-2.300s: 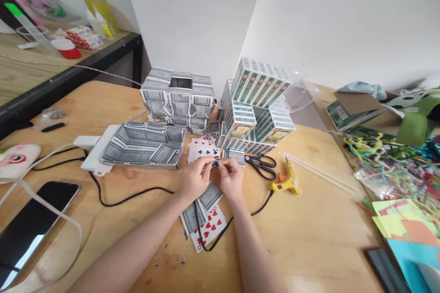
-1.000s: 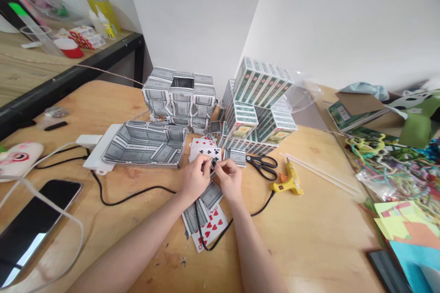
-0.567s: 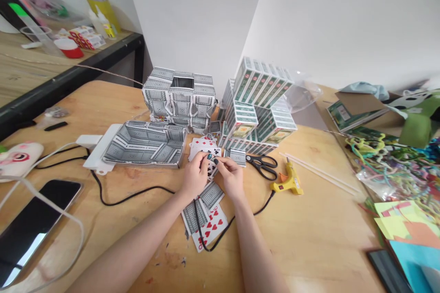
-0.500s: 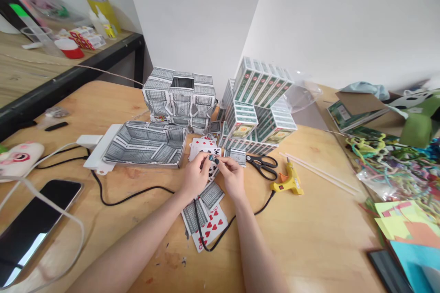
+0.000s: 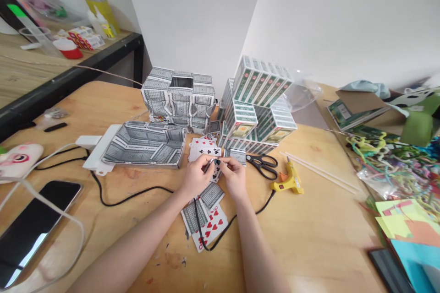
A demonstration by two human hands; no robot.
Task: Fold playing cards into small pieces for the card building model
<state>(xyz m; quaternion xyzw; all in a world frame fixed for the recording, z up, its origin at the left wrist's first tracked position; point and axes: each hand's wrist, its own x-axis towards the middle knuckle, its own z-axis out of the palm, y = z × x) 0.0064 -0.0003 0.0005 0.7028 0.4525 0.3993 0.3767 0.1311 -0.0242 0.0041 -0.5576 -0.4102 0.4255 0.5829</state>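
My left hand (image 5: pixel 198 175) and my right hand (image 5: pixel 233 175) meet over the playing cards, fingers pinched close together. Between the fingertips is a card with black club marks (image 5: pixel 216 171), partly covered by the fingers; both hands appear closed on it. Loose cards (image 5: pixel 201 143) lie just beyond. Grey-backed cards (image 5: pixel 211 195) and a red hearts card (image 5: pixel 210 228) are nearer, crossed by a black cable. At the back left stands a structure covered in grey card backs (image 5: pixel 181 100), with an open card-covered tray (image 5: pixel 147 144) in front of it.
Green-and-white card boxes (image 5: pixel 263 82) are stacked behind the hands. Black scissors (image 5: pixel 264 165), a yellow glue gun (image 5: pixel 290 181) and clear sticks (image 5: pixel 321 171) lie to the right. A phone (image 5: pixel 37 224) is at the left. Pipe cleaners (image 5: pixel 402 169) and coloured paper (image 5: pixel 409 224) sit far right.
The fingertips of both hands have shifted slightly, with the left fingers more bent. The view has moved a little; the surrounding objects have stayed put.
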